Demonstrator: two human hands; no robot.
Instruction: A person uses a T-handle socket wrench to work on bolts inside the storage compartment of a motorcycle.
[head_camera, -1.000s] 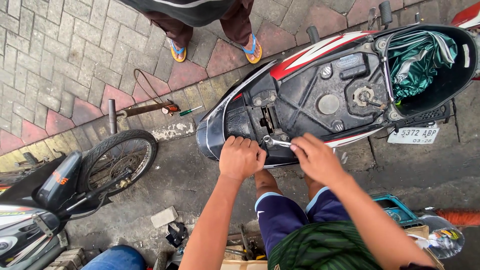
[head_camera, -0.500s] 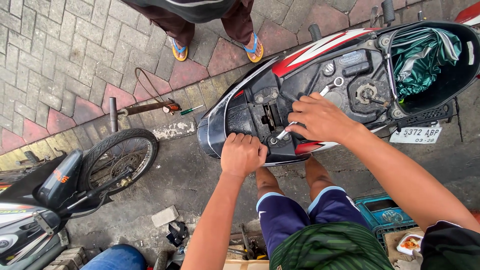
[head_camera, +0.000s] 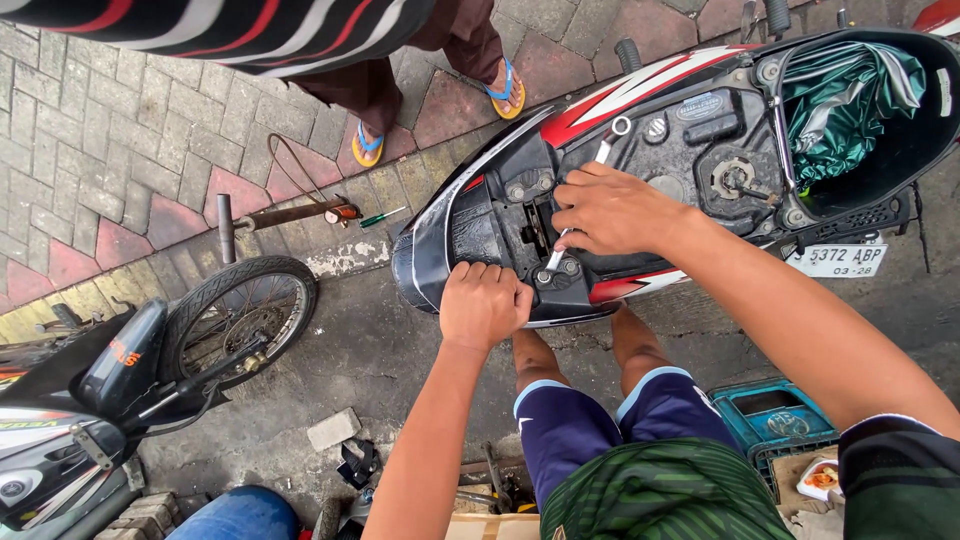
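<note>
The person looks down at a scooter (head_camera: 500, 215) with its seat lifted. The scooter is black with red and white stripes, and it stands on grey ground next to a brick path.

The right hand (head_camera: 610, 210) is curled around a silver wrench (head_camera: 585, 195). The wrench lies slanted over the open frame of the scooter. Its ring end sticks out above the fingers, and its lower end comes out below the hand, down at a bolt near the edge of the frame.

The left hand (head_camera: 485, 305) is closed in a fist. It presses on the black edge of the scooter, just beside the lower end of the wrench. I cannot tell if it holds anything.

Inside the open seat box (head_camera: 925, 140) lies a crumpled green cloth (head_camera: 840, 95). Under the box hangs a white number plate (head_camera: 838, 260), a small rectangle with dark writing.

Another person stands on the bricks in blue and yellow sandals (head_camera: 370, 145). Near those feet lie a rusty metal bar (head_camera: 285, 215) and a small green screwdriver (head_camera: 382, 216).

At the left is the front wheel (head_camera: 240, 315) of a second motorbike. It has an orange mark on its dark side cover.

By the person's knee sits a blue-green plastic crate (head_camera: 775, 420) with a round mark on its side. A small white tray (head_camera: 820, 478) sits at the lower right, next to the crate.
</note>
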